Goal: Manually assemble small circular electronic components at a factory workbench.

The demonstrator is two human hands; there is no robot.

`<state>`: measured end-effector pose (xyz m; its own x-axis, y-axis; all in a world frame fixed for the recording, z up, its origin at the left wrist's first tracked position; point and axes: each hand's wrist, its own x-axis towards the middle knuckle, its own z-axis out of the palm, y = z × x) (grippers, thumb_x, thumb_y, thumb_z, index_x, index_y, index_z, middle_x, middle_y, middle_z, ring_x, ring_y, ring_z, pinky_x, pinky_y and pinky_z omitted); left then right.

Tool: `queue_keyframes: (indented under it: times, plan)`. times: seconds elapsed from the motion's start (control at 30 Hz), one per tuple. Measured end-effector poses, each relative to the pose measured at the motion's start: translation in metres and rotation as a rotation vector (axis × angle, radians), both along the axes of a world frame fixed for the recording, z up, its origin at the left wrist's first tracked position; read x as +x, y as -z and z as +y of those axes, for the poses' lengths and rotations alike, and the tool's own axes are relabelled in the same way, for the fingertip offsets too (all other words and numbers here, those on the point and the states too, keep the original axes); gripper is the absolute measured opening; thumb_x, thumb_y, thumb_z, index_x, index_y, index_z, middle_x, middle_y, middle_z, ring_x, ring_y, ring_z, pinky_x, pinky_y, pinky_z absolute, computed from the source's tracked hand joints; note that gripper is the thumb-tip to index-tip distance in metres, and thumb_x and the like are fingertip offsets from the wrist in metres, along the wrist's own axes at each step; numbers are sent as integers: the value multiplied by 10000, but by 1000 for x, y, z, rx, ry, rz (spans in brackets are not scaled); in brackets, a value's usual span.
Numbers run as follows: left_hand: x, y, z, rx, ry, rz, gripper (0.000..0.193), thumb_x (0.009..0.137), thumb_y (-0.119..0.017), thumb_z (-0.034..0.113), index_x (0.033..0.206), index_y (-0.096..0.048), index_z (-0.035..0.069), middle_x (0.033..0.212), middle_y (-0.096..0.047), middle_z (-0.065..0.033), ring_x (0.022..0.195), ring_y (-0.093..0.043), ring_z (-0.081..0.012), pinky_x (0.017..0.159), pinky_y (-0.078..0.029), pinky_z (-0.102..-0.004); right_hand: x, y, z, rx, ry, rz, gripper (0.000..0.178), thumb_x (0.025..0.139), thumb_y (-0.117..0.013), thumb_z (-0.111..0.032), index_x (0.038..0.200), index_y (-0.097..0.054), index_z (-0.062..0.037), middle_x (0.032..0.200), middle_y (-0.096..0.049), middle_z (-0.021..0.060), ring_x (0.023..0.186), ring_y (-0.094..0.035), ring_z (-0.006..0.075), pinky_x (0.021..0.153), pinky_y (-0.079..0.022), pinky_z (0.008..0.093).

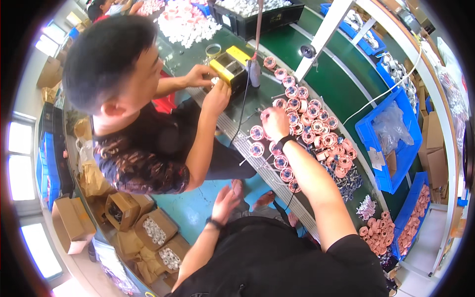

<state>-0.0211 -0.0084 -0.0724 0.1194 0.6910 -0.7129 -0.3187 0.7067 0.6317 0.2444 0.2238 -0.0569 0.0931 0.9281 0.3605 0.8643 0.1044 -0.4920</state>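
Note:
My right hand (275,122) reaches over the workbench, its fingers curled round a pink round coil part (265,114) that they partly hide. Many similar pink coil parts (307,137) with dark centres crowd together just right of this hand. A few others, such as the coil part (257,132) with a wire sticking out, lie near the bench's ridged metal edge (262,167). Away from the bench, my left hand (224,204) hangs in the air above the blue floor, fingers stretched out and nothing in them.
At left, a co-worker (143,99) handles a small white piece beside a yellow-and-black fixture (229,68). A dark cable (243,106) hangs across the bench. Blue bins (367,129) line the right; a white post (324,39) rises beyond. Open cardboard boxes (159,221) stand lower left.

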Motion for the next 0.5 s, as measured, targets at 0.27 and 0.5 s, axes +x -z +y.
queue_keyframes:
  times: [0.27,0.5]
  plan:
    - [111,37,131,484,179,594,537,787,-718,211,1254,-538,14,999,-681,-121,875,-647,-175,779,-507,-302,27,-22,-81,-9,205,294,148,746,-674,-114,873,-649,-44,881,-637,159,888,-602,349,810,-470,432]
    - [124,64,129,467,209,572,573,777,-700,274,1289,-547,69,976,-693,-166,925,-679,-277,825,-510,-381,126,-33,-198,30,895,77,262,767,-727,-156,974,-636,-23,931,-628,146,929,-590,291,822,-462,394]
